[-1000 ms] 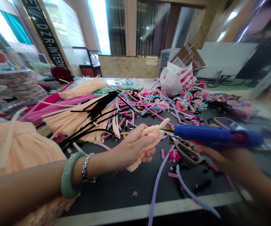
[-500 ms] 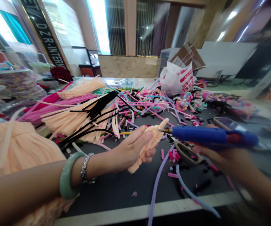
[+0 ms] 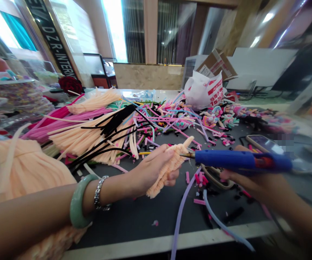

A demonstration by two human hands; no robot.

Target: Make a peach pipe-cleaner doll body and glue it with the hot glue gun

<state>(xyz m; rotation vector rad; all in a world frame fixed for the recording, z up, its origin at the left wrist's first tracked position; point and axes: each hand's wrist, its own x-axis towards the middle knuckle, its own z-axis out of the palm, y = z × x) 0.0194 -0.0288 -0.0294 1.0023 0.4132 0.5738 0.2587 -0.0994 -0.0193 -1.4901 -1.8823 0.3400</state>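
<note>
My left hand [image 3: 149, 168], wearing a green bangle and a metal bracelet, grips a peach ribbed piece of fuzzy pipe cleaners [image 3: 175, 156] between thumb and fingers. One short stub sticks up from its top end. From the right, my right hand [image 3: 250, 180] holds a blue glue gun [image 3: 223, 159] level. Its metal nozzle is at the piece's right side, seemingly touching it. Beneath the gun, partly hidden, lie scissors [image 3: 212, 177] with beige handles. A lavender pipe cleaner [image 3: 183, 209] runs down over the table's front edge.
Bundles of peach pipe cleaners [image 3: 82, 137] and black ones [image 3: 118, 119] cover the left. Pink cut bits are scattered about the grey table [image 3: 134, 224]. Behind stand a white plastic bag [image 3: 202, 90] and finished-looking colourful figures [image 3: 212, 117]. A phone [image 3: 261, 142] lies at right.
The glue gun has shifted slightly left and down, its nozzle moving from the piece's upper edge to lower along its right side. My left hand stays nearly still.
</note>
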